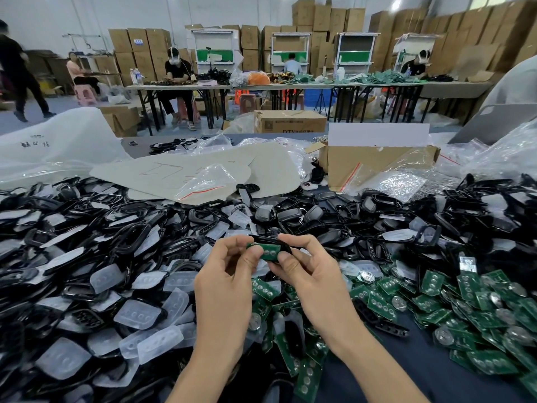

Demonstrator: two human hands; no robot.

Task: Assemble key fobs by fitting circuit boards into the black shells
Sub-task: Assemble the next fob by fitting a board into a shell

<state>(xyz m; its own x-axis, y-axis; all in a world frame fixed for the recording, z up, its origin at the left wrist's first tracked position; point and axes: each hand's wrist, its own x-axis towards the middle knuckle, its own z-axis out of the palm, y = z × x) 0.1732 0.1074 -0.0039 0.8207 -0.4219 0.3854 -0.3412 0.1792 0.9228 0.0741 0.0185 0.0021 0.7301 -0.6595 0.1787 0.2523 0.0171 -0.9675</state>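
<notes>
Both hands are raised over the middle of the table, meeting just above the heaps.

Left hand (229,274): fingers curled, thumb and forefinger pinching the left end of a green circuit board (268,252).
Right hand (305,266): fingers curled round a black shell (283,242), with the thumb lying on the right end of the same board.

The board lies against the shell, its face with the round silver contacts turned toward the camera. The shell's black rim shows above and to the right of it. Whether the board is fully seated cannot be told, as the thumbs cover both ends.

Stock on the table:
- Left and centre – a deep heap of loose black shells (87,228), mixed with translucent button pads (136,314) (each with a row of round dimples).
- Right, near the right forearm – a spread of green circuit boards (479,309), many overlapping, some with round silver cells. A few more lie under and between the wrists.
- The dark blue table cover (430,362) shows near the right forearm.

Behind the heaps are grey card sheets (203,167) with a clear zip bag (203,184) on top. To the right of them stands an open cardboard box (374,164), with crumpled clear bags around it.

Background: other people sit at long tables, with stacked cartons (139,48) along the back wall.
</notes>
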